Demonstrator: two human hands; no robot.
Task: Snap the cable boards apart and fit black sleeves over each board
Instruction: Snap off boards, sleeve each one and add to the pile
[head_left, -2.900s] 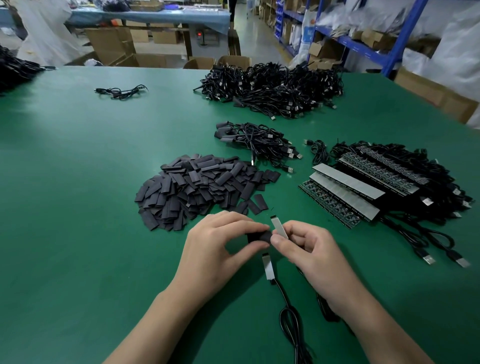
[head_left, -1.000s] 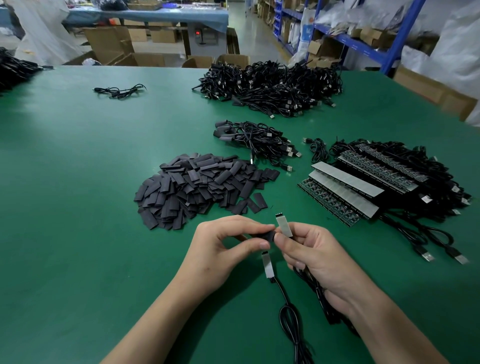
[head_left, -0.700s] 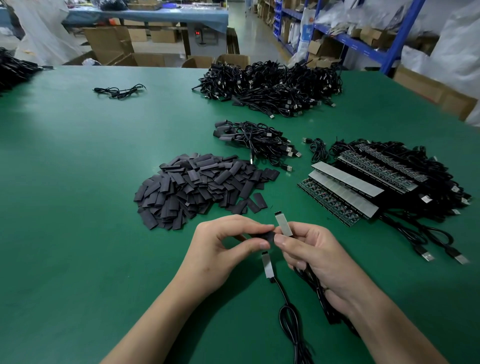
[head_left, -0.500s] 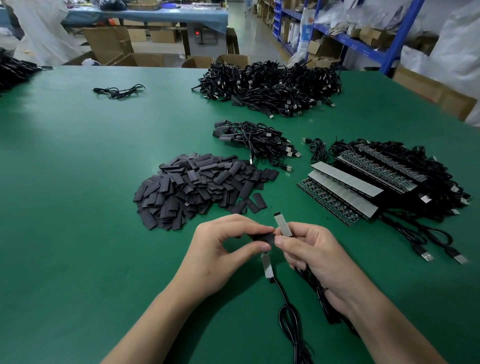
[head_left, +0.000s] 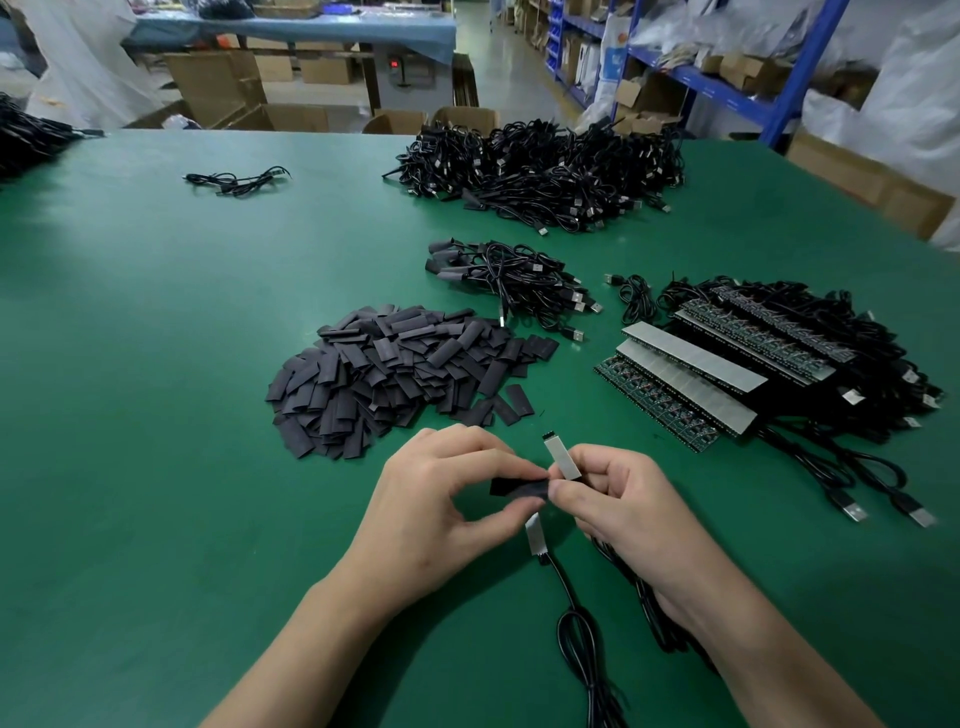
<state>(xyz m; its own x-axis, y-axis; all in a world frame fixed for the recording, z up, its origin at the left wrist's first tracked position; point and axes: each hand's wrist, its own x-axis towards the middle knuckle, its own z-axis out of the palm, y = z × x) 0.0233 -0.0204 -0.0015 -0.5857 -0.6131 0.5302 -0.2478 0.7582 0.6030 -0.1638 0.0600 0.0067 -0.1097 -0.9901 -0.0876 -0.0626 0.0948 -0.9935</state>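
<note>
Both hands meet low at the centre of the green worktop (head_left: 156, 364). The left hand (head_left: 441, 499) curls in, thumb and forefinger pinching the left part of a black sleeve (head_left: 519, 488), which lies flat between the two hands. The right hand (head_left: 628, 514) meets it from the other side, fingertips closed on the sleeve's right end. From that same grip a pale board (head_left: 561, 457) pokes up, tilted away. Just below the sleeve hangs a second board (head_left: 535, 535), and its black cable (head_left: 576, 623) trails toward the near edge in a loop. More cable runs under the right palm.

Beyond the hands sits the sleeve pile (head_left: 395, 374), a heap of flat black pieces. To its right lie the unbroken board strips (head_left: 685, 384), stacked in rows with their cables tangled behind. Farther back, a small bundle of sleeved cables (head_left: 498, 275), then a big cable heap (head_left: 540, 166). One loose cable (head_left: 234, 179) lies far left.
</note>
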